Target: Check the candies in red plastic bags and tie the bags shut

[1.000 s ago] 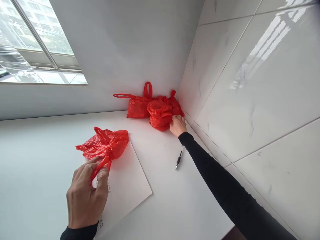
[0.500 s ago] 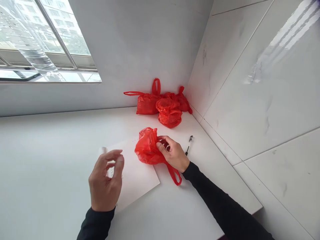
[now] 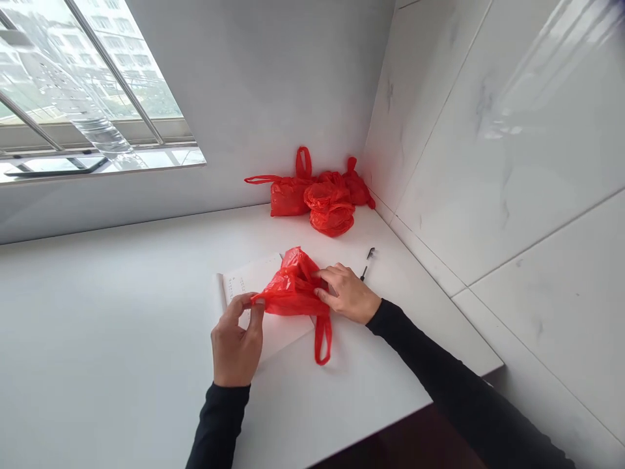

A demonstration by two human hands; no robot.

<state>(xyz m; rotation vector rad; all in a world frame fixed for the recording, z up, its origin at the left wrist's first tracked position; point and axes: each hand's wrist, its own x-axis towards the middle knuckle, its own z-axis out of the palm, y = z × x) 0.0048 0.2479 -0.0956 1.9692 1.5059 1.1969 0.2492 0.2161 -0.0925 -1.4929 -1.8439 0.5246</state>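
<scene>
A red plastic bag [image 3: 291, 286] lies crumpled over an open notebook [image 3: 278, 332] on the white table, one loop handle hanging toward me. My left hand [image 3: 239, 342] pinches the bag's left edge between thumb and fingertips. On the other side, my right hand [image 3: 349, 293] grips the bag's right part, thumb below and fingers above. What the bag contains, if anything, is hidden. Part of the notebook page with small printed marks shows above my left hand.
Several tied red bags [image 3: 332, 215] are heaped in the far corner against the walls. A black pen [image 3: 366, 264] lies right of my right hand. A clear bottle [image 3: 97, 124] stands by the window. The table's front edge [image 3: 371, 435] runs at lower right.
My left hand has moved right and taken hold of the bag's left edge. The bag is now stretched wider between both hands, and the camera view has shifted slightly.
</scene>
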